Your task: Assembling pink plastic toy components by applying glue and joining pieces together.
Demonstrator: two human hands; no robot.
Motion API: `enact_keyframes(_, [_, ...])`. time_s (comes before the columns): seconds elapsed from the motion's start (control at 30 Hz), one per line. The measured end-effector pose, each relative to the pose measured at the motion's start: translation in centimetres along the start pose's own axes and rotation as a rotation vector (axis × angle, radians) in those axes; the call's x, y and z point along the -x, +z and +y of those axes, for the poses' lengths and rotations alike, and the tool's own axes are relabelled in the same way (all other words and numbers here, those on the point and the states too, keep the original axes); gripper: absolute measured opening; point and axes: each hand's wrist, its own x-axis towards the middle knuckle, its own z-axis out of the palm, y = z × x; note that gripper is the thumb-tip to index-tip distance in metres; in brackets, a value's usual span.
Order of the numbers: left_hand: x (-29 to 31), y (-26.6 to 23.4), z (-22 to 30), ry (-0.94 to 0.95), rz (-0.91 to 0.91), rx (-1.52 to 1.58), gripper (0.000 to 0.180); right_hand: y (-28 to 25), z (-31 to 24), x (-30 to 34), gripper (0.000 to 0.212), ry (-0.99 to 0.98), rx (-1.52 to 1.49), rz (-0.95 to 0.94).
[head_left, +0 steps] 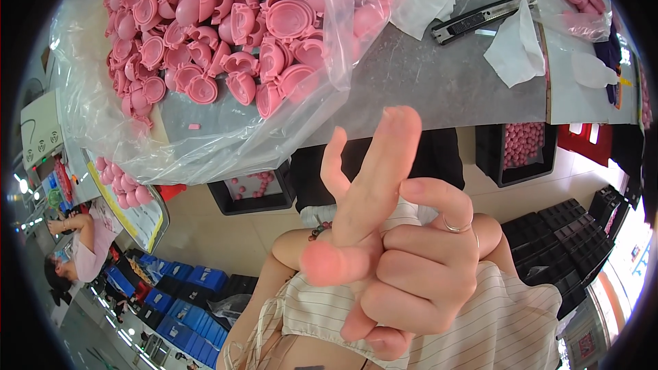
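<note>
My two hands are together in front of my body, close to the camera. My left hand [370, 195] has its fingers stretched toward the table, and one stands apart from the others. Against it rests my right hand [428, 260], which wears a ring; its index finger touches the left hand and the other fingers are curled in. Whatever the curled fingers may hold is hidden. Beyond the hands, many pink hinged plastic shells [199, 34], round and cup-like, lie heaped on a clear plastic bag [233, 144] on the grey table [439, 82].
A black utility knife [480, 19] lies on the table near a white paper piece [517, 48]. Below the table edge stand a black bin [490, 157] of pink balls and another black tray [219, 188]. Blue crates [185, 318] and a person [79, 247] are at the left.
</note>
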Motion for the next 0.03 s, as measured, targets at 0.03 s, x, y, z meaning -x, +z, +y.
enact_keyframes(0.03, [0.44,-0.42,0.13,0.012,0.000,-0.003,0.062,0.15,-0.03,0.04,0.026,0.004,-0.021,-0.005])
